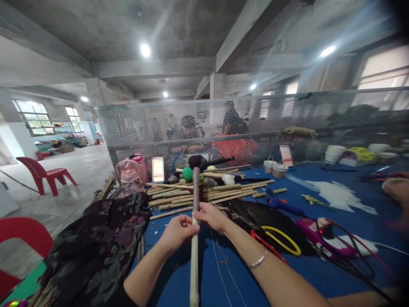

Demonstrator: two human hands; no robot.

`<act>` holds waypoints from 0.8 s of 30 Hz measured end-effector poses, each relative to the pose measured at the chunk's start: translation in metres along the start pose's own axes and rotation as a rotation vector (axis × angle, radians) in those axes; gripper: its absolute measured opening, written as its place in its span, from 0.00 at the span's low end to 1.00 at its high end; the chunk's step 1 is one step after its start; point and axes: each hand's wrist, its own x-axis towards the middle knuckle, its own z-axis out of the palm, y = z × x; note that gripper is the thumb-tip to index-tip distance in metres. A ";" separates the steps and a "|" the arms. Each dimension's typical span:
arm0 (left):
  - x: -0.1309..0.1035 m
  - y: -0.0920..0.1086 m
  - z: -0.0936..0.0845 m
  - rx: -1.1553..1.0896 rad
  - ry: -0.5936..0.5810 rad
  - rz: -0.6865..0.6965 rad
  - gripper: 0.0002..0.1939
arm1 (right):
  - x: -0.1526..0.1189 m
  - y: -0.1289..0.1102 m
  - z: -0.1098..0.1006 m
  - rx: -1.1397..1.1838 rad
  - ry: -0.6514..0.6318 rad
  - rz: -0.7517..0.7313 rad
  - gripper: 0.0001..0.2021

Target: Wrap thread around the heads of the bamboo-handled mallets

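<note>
A pale bamboo stick point(194, 268) stands out in front of me, its far part covered in a smooth grey-brown wrap point(196, 187). My left hand point(179, 232) pinches it near the lower end of the wrap. Just above, from the other side, my right hand point(211, 216) closes thumb and fingers on the same stick. At the stick's far end shows a dark round ball point(196, 161); whether it is fixed there I cannot tell. Loose bamboo sticks point(179, 199) lie beyond my hands, with a green ball point(187, 173) among them. Thin threads point(220, 260) hang or lie right of the stick.
Scissors with yellow and red handles point(283, 242), a blue glue gun point(284, 204) and a magenta power strip point(327, 244) with cords lie right on the blue table point(172, 279). A pink bag point(132, 172) stands left. Behind a perforated metal screen point(143, 128) people sit.
</note>
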 end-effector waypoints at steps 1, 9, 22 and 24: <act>-0.001 0.001 0.000 -0.004 -0.011 0.006 0.21 | -0.001 -0.002 0.000 0.011 -0.015 0.015 0.17; -0.011 0.005 0.006 -0.069 -0.136 -0.028 0.19 | -0.009 -0.003 0.000 0.120 -0.088 0.060 0.17; -0.011 0.008 0.006 -0.118 -0.128 -0.030 0.19 | -0.008 -0.002 0.000 0.139 -0.081 0.077 0.18; -0.010 0.005 0.005 -0.091 -0.132 -0.043 0.19 | -0.008 -0.003 0.002 0.124 -0.043 0.060 0.18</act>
